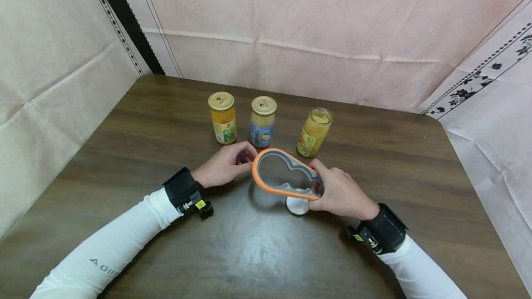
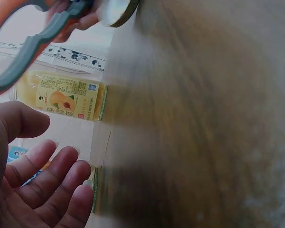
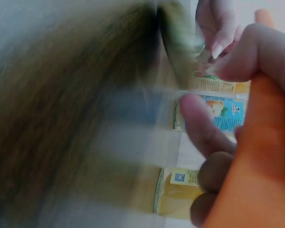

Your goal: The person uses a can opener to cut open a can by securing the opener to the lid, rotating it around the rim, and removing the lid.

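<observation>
My right hand (image 1: 342, 193) grips an orange jar opener (image 1: 259, 176) with a grey wavy inner edge by its right end. The opener is tilted above the table, and a jar lid (image 1: 297, 206) shows below it, white side up. My left hand (image 1: 226, 164) is by the opener's left end with relaxed, slightly bent fingers and nothing in its grasp, as the left wrist view shows. Just beyond the hands is an uncovered glass jar (image 1: 309, 138) of yellow contents, its peach label (image 2: 61, 97) seen in the left wrist view.
Two jars with gold lids stand behind my left hand: an orange-filled jar (image 1: 223, 119) with a green label and a pale jar (image 1: 262, 123) with a blue label. Pale cloth (image 1: 291, 22) hangs behind the dark wooden table (image 1: 137, 151).
</observation>
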`<state>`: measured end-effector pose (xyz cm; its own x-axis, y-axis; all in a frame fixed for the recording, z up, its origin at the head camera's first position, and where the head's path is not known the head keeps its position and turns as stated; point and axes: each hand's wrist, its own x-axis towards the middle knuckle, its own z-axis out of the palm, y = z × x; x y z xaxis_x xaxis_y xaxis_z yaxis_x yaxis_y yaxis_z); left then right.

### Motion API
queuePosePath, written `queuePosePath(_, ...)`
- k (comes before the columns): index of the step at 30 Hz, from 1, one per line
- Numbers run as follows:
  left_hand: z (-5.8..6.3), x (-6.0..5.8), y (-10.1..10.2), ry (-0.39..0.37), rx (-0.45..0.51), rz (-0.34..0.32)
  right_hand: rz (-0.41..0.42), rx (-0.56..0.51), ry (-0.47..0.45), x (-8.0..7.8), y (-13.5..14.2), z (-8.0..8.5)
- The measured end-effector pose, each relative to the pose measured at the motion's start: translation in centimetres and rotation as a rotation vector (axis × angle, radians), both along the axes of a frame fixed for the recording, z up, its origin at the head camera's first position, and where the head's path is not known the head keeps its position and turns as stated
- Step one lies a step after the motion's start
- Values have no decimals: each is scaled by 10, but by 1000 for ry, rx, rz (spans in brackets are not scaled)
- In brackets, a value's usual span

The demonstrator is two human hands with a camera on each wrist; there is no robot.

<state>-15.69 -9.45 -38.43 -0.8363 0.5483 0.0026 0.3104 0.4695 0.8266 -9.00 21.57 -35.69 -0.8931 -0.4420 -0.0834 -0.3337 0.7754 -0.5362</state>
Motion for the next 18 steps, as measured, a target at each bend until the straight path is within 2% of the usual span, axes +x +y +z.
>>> queuePosePath(8,0,-1,0,25,-8,-5,7,76,21,-2,1,-4)
queuePosePath(13,0,-2,-1,19,-4,-2,15,95,79,0,1,-2)
queuePosePath(18,-1,-2,-3,-4,15,41,8,96,161,3,1,3)
